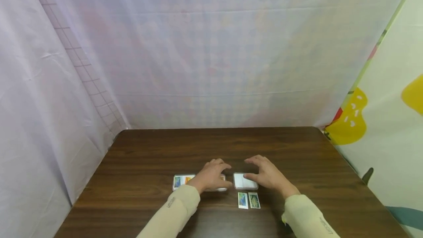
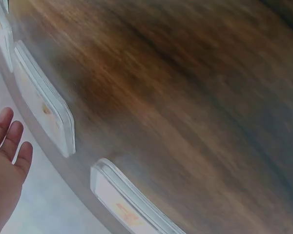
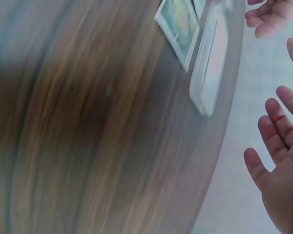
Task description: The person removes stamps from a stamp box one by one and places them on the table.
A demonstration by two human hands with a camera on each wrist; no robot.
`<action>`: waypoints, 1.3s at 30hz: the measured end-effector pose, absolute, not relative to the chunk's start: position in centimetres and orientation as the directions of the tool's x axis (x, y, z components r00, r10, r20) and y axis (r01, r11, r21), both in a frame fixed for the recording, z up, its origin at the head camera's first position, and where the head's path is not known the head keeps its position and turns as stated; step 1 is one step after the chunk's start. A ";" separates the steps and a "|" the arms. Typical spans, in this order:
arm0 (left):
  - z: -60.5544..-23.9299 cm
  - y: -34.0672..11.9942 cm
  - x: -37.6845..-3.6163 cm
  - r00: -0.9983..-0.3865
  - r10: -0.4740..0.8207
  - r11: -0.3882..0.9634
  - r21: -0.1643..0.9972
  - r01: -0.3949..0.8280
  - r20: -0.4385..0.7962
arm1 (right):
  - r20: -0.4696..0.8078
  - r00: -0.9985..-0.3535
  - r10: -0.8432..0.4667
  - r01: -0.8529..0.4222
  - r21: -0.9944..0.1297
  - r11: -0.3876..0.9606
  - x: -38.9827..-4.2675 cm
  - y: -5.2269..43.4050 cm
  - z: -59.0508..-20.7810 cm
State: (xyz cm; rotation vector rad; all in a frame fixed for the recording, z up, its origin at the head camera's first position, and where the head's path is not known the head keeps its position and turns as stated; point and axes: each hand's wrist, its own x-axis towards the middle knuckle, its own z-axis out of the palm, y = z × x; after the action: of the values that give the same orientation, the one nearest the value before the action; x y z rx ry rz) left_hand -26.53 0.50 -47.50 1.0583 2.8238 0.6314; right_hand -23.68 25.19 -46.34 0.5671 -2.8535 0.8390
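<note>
My left hand hovers with relaxed fingers over a clear plastic card case that shows colourful cards at its left end. In the left wrist view the left hand has straight fingers and holds nothing, with two clear cases on the table nearby. My right hand is spread beside a second clear case, its thumb near the case's right edge. The right wrist view shows the right hand open and apart from that case. Two picture cards lie face up just in front.
A dark wooden table carries everything. Pale sheeting hangs behind and to the left, and a curtain with yellow shapes hangs on the right. A picture card lies beside the case in the right wrist view.
</note>
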 end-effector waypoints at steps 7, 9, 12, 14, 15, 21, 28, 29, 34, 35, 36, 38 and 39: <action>-47.2 -0.8 -26.3 -0.774 0.624 0.688 0.393 0.611 0.111 | 0.244 -0.917 -0.315 -0.399 -0.544 0.738 -23.3 23.1 -45.9; -47.1 -1.3 -26.3 -0.779 0.616 0.685 0.409 0.602 0.116 | 0.250 -0.915 -0.316 -0.403 -0.551 0.731 -23.3 22.5 -45.9; -46.9 -2.1 -26.2 -0.787 0.605 0.680 0.434 0.591 0.123 | 0.259 -0.910 -0.324 -0.415 -0.567 0.712 -23.4 21.6 -45.9; -46.9 -2.6 -26.2 -0.790 0.599 0.680 0.440 0.587 0.128 | 0.265 -0.906 -0.330 -0.423 -0.572 0.702 -23.5 21.1 -46.0; -46.9 -2.8 -26.2 -0.791 0.598 0.680 0.439 0.587 0.130 | 0.266 -0.905 -0.331 -0.424 -0.576 0.698 -23.5 20.9 -46.0; -47.1 -3.9 -26.1 -0.794 0.594 0.688 0.428 0.586 0.131 | 0.220 -0.924 -0.311 -0.381 -0.575 0.724 -23.6 20.0 -46.4; -47.6 -5.1 -26.2 -0.800 0.585 0.700 0.416 0.581 0.133 | 0.183 -0.930 -0.320 -0.366 -0.565 0.740 -23.5 19.3 -47.0; -47.6 -5.3 -26.2 -0.801 0.584 0.702 0.413 0.581 0.134 | 0.181 -0.927 -0.327 -0.371 -0.561 0.741 -23.5 19.3 -47.1; -47.7 -6.0 -26.2 -0.805 0.575 0.711 0.400 0.579 0.142 | 0.160 -0.921 -0.356 -0.383 -0.549 0.743 -23.7 18.8 -47.5; -47.8 -6.1 -26.1 -0.807 0.573 0.713 0.398 0.578 0.144 | 0.155 -0.920 -0.361 -0.384 -0.542 0.747 -23.7 18.7 -47.7; -47.7 -6.2 -26.1 -0.807 0.572 0.714 0.396 0.577 0.145 | 0.155 -0.917 -0.368 -0.391 -0.533 0.750 -23.8 18.6 -47.8; -47.8 -6.4 -26.0 -0.811 0.567 0.720 0.394 0.572 0.140 | 0.158 -0.910 -0.383 -0.407 -0.511 0.757 -24.0 18.4 -48.0; -47.8 -6.5 -26.0 -0.812 0.566 0.721 0.394 0.571 0.141 | 0.160 -0.908 -0.388 -0.413 -0.501 0.761 -24.1 18.3 -48.0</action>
State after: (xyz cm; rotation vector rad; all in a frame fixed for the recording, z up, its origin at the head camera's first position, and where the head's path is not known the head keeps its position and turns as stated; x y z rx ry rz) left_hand -25.99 -6.48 -47.76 0.9659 2.9237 0.6741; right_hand -24.05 18.34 -48.04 0.6611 -2.9040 0.8426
